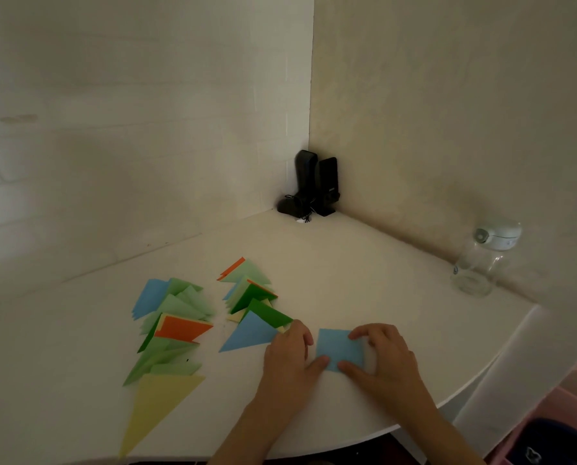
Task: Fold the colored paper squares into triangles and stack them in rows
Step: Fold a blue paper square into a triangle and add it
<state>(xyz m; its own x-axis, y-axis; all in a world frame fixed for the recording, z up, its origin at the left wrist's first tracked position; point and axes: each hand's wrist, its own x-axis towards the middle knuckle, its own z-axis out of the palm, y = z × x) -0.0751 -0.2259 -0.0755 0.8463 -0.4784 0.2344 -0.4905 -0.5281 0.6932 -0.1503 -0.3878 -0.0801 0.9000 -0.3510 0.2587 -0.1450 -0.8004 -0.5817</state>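
Observation:
A light blue paper square [338,348] lies flat on the white table [347,280] between my hands. My left hand [288,359] rests at its left edge, thumb tip on the lower left corner. My right hand [382,354] presses its right side, with fingers on the upper right corner and thumb on the lower edge. Two rows of folded triangles lie to the left: a near row [253,303] ending in a blue triangle [248,335], and a far-left row [171,327] ending in a large yellow triangle [156,404].
Two black speakers [314,184] stand in the wall corner at the back. A clear plastic bottle [478,263] stands at the right by the wall. The table's curved front edge runs close under my wrists. A pink container [555,431] sits below at the right.

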